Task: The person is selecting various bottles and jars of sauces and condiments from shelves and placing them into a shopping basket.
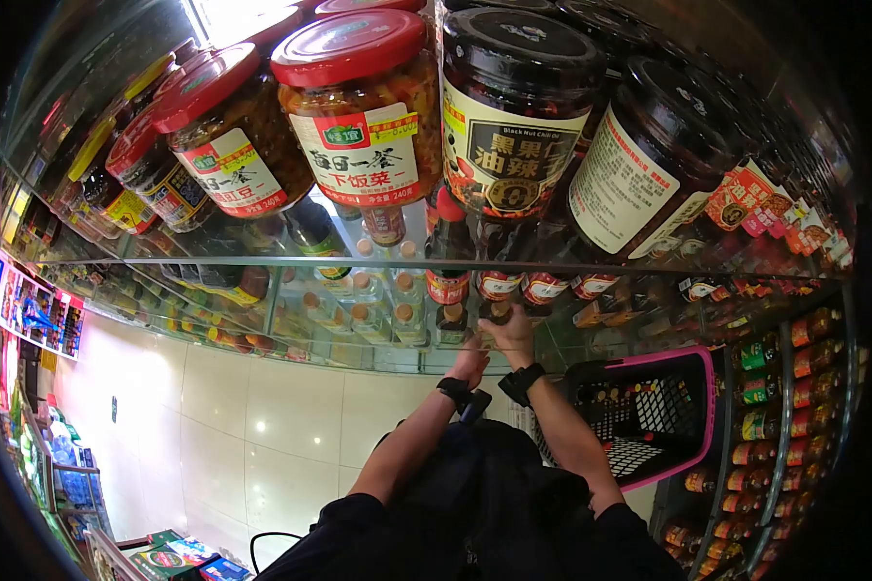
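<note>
I look down past glass shelves of jars and bottles. My right hand [510, 334] reaches to a lower shelf and closes around a dark bottle [495, 312] standing among other bottles. My left hand [471, 364] is just beside and below it, fingers at the same shelf edge, and whether it holds anything is hidden. Both wrists wear black bands. Close to the camera on the top glass shelf stand a red-lidded pickle jar [358, 107] and a black-lidded chili oil jar [509, 116].
A black shopping basket with a pink rim [709, 387] sits at my right, low down. Rows of jars [765, 426] fill the lower right shelves. White floor tiles [262, 426] spread to the left, with more racks [29, 320] along the far left.
</note>
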Motion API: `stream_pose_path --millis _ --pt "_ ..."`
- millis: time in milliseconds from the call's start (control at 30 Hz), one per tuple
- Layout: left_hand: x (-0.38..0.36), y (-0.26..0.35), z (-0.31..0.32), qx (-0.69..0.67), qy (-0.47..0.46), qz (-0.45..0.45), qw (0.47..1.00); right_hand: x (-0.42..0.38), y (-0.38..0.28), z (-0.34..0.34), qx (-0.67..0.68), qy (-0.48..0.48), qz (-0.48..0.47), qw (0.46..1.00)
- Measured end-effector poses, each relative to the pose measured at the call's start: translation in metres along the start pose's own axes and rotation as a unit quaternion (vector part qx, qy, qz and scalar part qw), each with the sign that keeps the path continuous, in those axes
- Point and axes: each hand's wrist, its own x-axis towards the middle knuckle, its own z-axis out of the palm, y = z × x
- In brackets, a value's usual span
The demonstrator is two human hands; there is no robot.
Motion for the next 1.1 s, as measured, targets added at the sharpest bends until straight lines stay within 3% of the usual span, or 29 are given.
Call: stream_pose_path --millis 100,167,200,233,300,367,400,467,500,567,600,700,733,833,900,967,1100 --pt "-0.01 0.0 0.007 0.002 0.056 -0.004 0.998 -0.005 0.001 -0.006 0.006 -0.019 0.0 1.0" --pt "-0.022 -0.001 0.005 0.04 -0.035 0.035 0.998 -0.01 0.009 0.002 -0.042 0.014 -0.013 0.999" --pt "-0.011 -0.012 -0.011 0.041 -0.037 0.035 0.998 -0.013 0.013 0.005 -0.09 0.046 -0.026 0.995" --pt "0.012 -0.029 -0.039 0.048 -0.065 0.061 0.995 -0.015 0.013 0.003 -0.09 0.047 -0.026 0.994" --pt "0.011 -0.024 -0.038 0.056 -0.095 0.086 0.99 -0.019 0.007 -0.003 -0.057 0.022 -0.014 0.998" --pt "0.0 -0.014 -0.03 -0.081 -0.014 -0.02 0.996 -0.027 -0.005 -0.013 -0.026 0.008 0.003 1.0" --pt "-0.007 -0.011 -0.027 -0.079 -0.014 -0.021 0.997 -0.029 -0.008 -0.016 0.003 -0.009 0.018 1.0" --pt "-0.017 -0.004 -0.022 -0.103 0.096 -0.052 0.989 -0.041 0.005 -0.017 0.005 0.016 0.043 0.999" --pt "-0.007 -0.013 -0.042 -0.1 0.094 -0.053 0.989 -0.05 0.016 -0.017 0.006 0.038 0.066 0.997" --pt "0.022 -0.042 -0.098 -0.178 -0.098 -0.058 0.977 -0.067 0.039 -0.019 -0.005 0.045 0.077 0.996" --pt "0.004 -0.035 -0.078 -0.194 0.047 -0.078 0.977 -0.079 0.048 -0.021 -0.016 0.049 0.087 0.995" --pt "-0.024 -0.023 -0.062 -0.217 0.031 -0.111 0.969 -0.114 0.073 -0.023 0.078 0.038 0.127 0.988" --pt "-0.033 -0.022 -0.039 -0.194 0.165 -0.12 0.96 -0.128 0.082 -0.024 0.077 0.044 0.132 0.987" --pt "-0.043 -0.033 -0.034 -0.215 0.169 -0.162 0.948 -0.162 0.11 -0.016 0.089 0.037 0.176 0.98" --pt "-0.041 -0.054 -0.044 -0.206 0.14 -0.172 0.953 -0.179 0.105 -0.02 0.135 0.037 0.251 0.958" --pt "-0.041 -0.071 -0.049 -0.197 0.068 -0.178 0.962 -0.194 0.096 -0.026 0.167 0.045 0.269 0.948" --pt "-0.048 -0.095 -0.045 -0.167 0.101 -0.218 0.956 -0.217 0.097 -0.035 0.204 0.061 0.28 0.936"
